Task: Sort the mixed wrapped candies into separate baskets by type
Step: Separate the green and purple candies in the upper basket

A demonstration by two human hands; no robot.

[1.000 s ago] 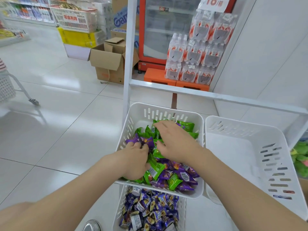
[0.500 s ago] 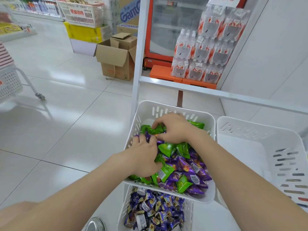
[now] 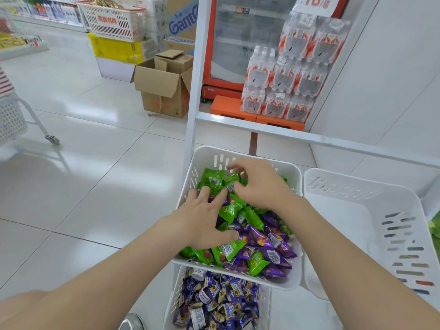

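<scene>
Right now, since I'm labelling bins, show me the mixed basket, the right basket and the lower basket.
Mixed basket (image 3: 207, 157): head view, on its far wall.
Right basket (image 3: 345, 225): head view, on its bare floor.
Lower basket (image 3: 174, 294): head view, on its left wall.

Glossy white tile floor (image 3: 83, 163), white wall (image 3: 392, 67), red fridge (image 3: 228, 44), open cardboard box (image 3: 164, 84).

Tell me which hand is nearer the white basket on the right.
Right. The right hand is over the green candies at the far end of the mixed basket, nearer the white basket; the left hand rests on candies toward its left side.
</scene>
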